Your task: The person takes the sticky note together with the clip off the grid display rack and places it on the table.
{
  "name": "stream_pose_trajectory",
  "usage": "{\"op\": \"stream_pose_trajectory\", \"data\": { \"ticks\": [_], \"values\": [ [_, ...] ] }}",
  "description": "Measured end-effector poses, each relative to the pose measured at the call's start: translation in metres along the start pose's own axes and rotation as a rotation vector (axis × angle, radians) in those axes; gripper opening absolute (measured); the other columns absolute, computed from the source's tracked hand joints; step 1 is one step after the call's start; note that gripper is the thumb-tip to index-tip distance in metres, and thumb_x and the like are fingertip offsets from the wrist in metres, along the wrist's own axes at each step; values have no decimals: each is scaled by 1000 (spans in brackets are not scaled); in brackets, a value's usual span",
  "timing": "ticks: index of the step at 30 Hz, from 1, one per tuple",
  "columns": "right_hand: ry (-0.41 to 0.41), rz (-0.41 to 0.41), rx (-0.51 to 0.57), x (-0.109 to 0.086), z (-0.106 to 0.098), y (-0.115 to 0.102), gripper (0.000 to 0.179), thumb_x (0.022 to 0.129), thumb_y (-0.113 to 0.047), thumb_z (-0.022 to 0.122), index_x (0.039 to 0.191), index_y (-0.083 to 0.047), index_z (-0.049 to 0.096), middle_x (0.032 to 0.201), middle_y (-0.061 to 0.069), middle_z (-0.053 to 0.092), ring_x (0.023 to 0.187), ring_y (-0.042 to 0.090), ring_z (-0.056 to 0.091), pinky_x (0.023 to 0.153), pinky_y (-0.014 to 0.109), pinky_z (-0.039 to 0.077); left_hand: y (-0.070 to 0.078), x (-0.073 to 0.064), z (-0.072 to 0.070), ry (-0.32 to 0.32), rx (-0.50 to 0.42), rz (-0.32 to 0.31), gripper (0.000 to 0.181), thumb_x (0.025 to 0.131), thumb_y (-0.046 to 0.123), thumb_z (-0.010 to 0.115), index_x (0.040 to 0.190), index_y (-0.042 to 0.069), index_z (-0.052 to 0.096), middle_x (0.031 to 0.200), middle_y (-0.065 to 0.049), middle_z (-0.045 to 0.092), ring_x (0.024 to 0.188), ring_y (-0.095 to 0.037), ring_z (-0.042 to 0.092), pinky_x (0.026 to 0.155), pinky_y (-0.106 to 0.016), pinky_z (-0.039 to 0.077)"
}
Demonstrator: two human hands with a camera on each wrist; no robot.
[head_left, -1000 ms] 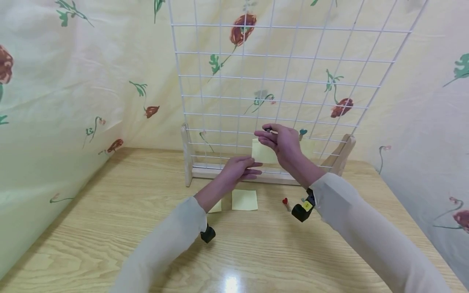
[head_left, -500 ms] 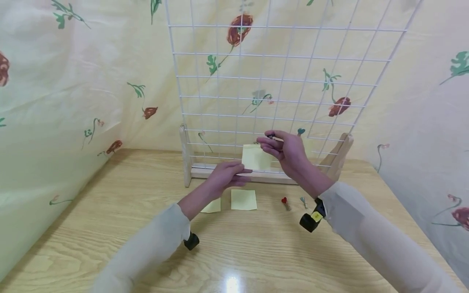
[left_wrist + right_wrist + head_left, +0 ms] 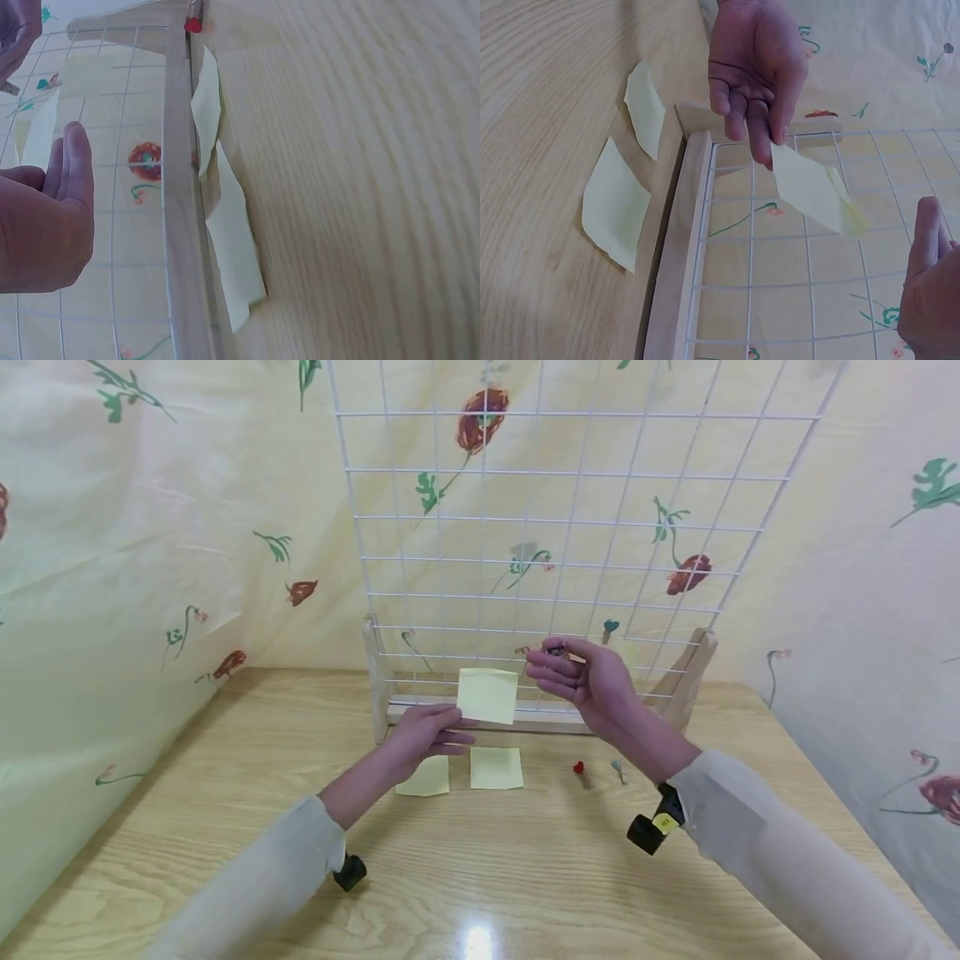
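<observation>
A pale yellow sticky note (image 3: 487,696) is upright in front of the grid's lower part, its lower left corner pinched between my left hand's (image 3: 420,737) thumb and fingers. To the right of the note, my right hand (image 3: 588,681) pinches a small dark clip (image 3: 557,651) between thumb and index finger, its shape mostly covered. The right wrist view has the note (image 3: 810,187) slanting out from the left hand (image 3: 757,60), apart from the right hand (image 3: 934,292). A teal heart clip (image 3: 611,627) hangs on the grid, with another note (image 3: 637,652) partly behind my right hand.
The white wire grid (image 3: 480,517) stands in a wooden base (image 3: 547,725) at the table's back. Before it lie two yellow notes, one flat (image 3: 496,768), one (image 3: 425,777) partly behind my left hand. A red heart clip (image 3: 581,772) and a pale blue clip (image 3: 618,772) lie to the right.
My left hand has moved left and down with the sticky note, away from my right hand. The right hand, still pinching the clip, has lowered a little.
</observation>
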State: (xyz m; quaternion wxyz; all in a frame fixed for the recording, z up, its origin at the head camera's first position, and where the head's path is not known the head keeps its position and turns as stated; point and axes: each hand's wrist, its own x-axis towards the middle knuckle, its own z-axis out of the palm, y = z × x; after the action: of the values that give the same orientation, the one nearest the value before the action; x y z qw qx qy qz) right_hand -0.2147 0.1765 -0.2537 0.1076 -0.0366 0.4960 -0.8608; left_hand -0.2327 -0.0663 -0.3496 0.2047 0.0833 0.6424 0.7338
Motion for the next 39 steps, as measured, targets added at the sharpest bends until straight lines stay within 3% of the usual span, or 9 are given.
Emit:
{"op": "stream_pose_trajectory", "data": {
  "ticks": [7,14,20,24,31,39],
  "values": [
    [-80,25,68,-7,-9,2,28,95,-18,40,108,3,53,106,20,62,97,31,60,89,39,45,0,-15,-12,37,41,-24,29,92,16,50,112,-4,51,119,-21,55,90,-20,64,84,-34,50],
    [-205,21,115,-15,-22,5,39,95,-24,41,120,6,42,128,23,46,118,37,42,103,43,28,1,-31,-27,28,91,-13,34,93,18,47,119,-4,47,122,-21,53,96,-22,62,83,-32,51],
    [-351,49,128,-26,-39,8,59,97,-36,32,140,-1,12,146,19,17,132,34,21,110,41,14,-1,-46,-44,35,117,-3,36,92,20,49,119,-5,46,119,-17,56,98,-23,61,86,-33,49],
    [-411,53,166,-32,-49,10,61,97,-39,26,143,-6,0,148,14,9,135,32,13,111,41,12,-2,-54,-55,58,103,-21,40,92,21,49,123,-4,42,120,-17,55,97,-21,61,87,-34,49],
    [-462,65,247,-40,-72,14,64,97,-41,23,142,-8,-11,150,11,0,136,30,3,111,41,6,-8,-65,-73,86,115,-29,40,94,19,46,123,-9,39,126,-25,47,104,-29,57,88,-35,48],
    [-473,86,330,-48,-103,18,65,97,-41,20,140,-10,-18,149,10,-10,136,28,-6,111,41,-3,-19,-74,-90,114,116,-77,41,95,17,43,123,-12,35,128,-26,44,95,-20,62,86,-33,49]
  ]
}}
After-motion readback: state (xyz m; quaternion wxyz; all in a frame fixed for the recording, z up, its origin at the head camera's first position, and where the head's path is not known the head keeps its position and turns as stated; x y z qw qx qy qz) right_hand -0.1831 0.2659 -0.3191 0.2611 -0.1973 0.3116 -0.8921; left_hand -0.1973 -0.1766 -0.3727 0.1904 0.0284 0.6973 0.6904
